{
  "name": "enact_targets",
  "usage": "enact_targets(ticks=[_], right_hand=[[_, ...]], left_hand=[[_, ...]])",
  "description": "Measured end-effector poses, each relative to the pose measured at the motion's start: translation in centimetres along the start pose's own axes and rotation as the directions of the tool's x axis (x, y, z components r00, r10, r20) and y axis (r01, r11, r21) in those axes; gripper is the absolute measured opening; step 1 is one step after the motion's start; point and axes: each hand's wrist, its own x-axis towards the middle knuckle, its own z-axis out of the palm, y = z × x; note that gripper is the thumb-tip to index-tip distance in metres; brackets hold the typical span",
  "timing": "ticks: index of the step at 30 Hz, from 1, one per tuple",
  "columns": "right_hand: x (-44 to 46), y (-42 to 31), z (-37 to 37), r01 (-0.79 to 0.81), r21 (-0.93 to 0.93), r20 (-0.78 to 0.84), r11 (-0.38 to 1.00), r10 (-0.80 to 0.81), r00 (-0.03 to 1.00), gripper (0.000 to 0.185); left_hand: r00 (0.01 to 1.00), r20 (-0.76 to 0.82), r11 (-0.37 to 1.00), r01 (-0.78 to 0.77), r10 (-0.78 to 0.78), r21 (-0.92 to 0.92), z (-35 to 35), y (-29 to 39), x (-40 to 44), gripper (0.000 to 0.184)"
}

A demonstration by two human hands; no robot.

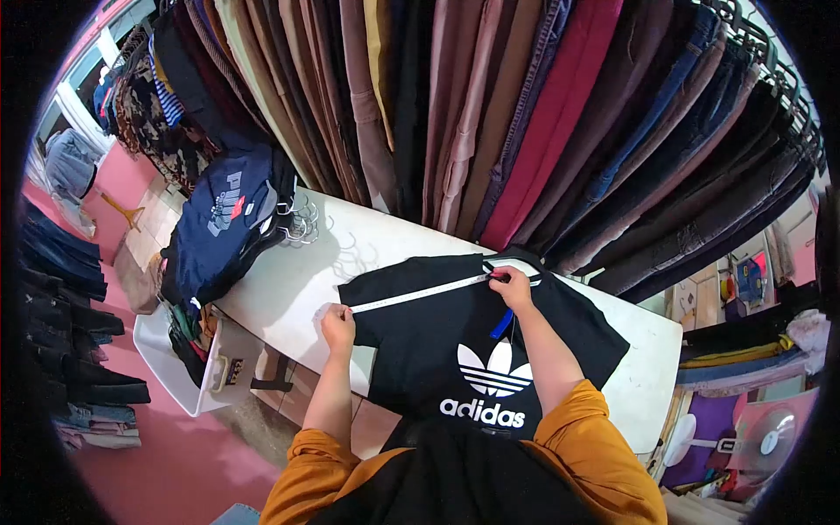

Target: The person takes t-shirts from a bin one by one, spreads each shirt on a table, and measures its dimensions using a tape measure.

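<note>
Tabletop, white and set in a crowded clothes room with pink surfaces, carried a black shirt, spread across its near side and partly hanging over the front edge. Below its chest logo, a white three-leaf shape crossed by stripes, white lettering read "adidas". A white tape measure ran slantwise over the upper part of the shirt, its marks too small to read. The left hand had its fingers pressed together on the tape measure beside one black sleeve; the right hand had its fingers clamped on the tape measure close to the collar. Beside the right hand, a blue strip lay on the black cloth. Farther left on the tabletop, a heap of dark garments took up the end, the top one navy with large pale letters and a red mark, too skewed to read surely. Grey hanger hooks stuck out from the heap toward the bare white part. Just behind the tabletop, a dense row of hanging trousers closed off the far side, brown, magenta, denim blue and black. Near the left end stood a white bin with cloth inside; at the far right was a fan.
</note>
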Motion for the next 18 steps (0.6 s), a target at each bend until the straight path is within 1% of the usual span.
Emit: enact_targets(ticks=[1, 5, 7, 8, 10, 11, 12, 14, 15, 16, 18], right_hand=[[-0.1, 0.2, 0.1, 0.001, 0.005, -0.018, 1.0, -0.001, 1.0, 0.039], [-0.7, -0.8, 0.2, -0.025, -0.035, -0.049, 0.999, 0.023, 0.999, 0.04], [-0.6, -0.7, 0.4, -0.043, -0.069, -0.058, 0.997, 0.039, 0.998, 0.04], [-0.5, -0.7, 0.5, 0.002, -0.092, -0.06, 0.996, -0.008, 0.998, 0.038], [-0.5, -1.2, 0.5, 0.023, -0.095, -0.055, 0.995, -0.028, 0.998, 0.036], [-0.6, -1.8, 0.1, 0.011, -0.144, -0.024, 0.99, -0.015, 1.0, 0.036], [-0.5, -2.1, -0.2, 0.062, -0.211, -0.006, 0.976, -0.064, 0.998, 0.036], [-0.9, -2.4, -1.2, 0.1, -0.198, 0.02, 0.975, -0.097, 0.995, 0.036], [-1.3, -2.4, -1.8, 0.081, -0.121, 0.021, 0.989, -0.079, 0.997, 0.036], [-2.7, -3.6, -2.6, 0.114, -0.027, -0.009, 0.993, -0.115, 0.993, 0.036], [-6.5, -5.6, -5.0, 0.092, 0.001, 0.016, 0.996, -0.092, 0.996, 0.036]], left_hand=[[0.999, -0.004, 0.999, -0.041, 0.041, 0.006, -0.1, 0.1, 0.0, 0.006], [0.999, 0.025, 0.998, -0.041, 0.042, -0.05, 0.0, -0.4, 0.2, 0.006], [0.996, 0.013, 0.992, -0.09, 0.091, -0.089, -0.2, -0.4, 0.2, 0.007], [0.996, 0.013, 0.993, -0.088, 0.089, -0.082, -0.2, -0.4, 0.2, 0.007], [0.996, -0.015, 0.995, -0.083, 0.083, -0.06, -0.2, -0.1, 0.1, 0.007], [0.996, -0.008, 0.994, -0.085, 0.085, -0.064, -0.3, 0.0, 0.1, 0.008], [0.997, -0.011, 0.995, -0.082, 0.082, -0.061, -0.3, -0.1, 0.3, 0.008], [0.996, 0.01, 0.995, -0.091, 0.091, -0.03, -0.5, -0.3, 0.6, 0.008], [0.997, 0.03, 0.997, -0.07, 0.071, -0.026, -0.5, -0.6, 0.8, 0.008], [0.997, 0.039, 0.997, -0.072, 0.072, -0.024, -1.0, -0.6, 0.8, 0.008], [0.997, 0.069, 0.993, -0.032, 0.04, -0.114, -1.7, -0.6, 0.3, 0.002]])
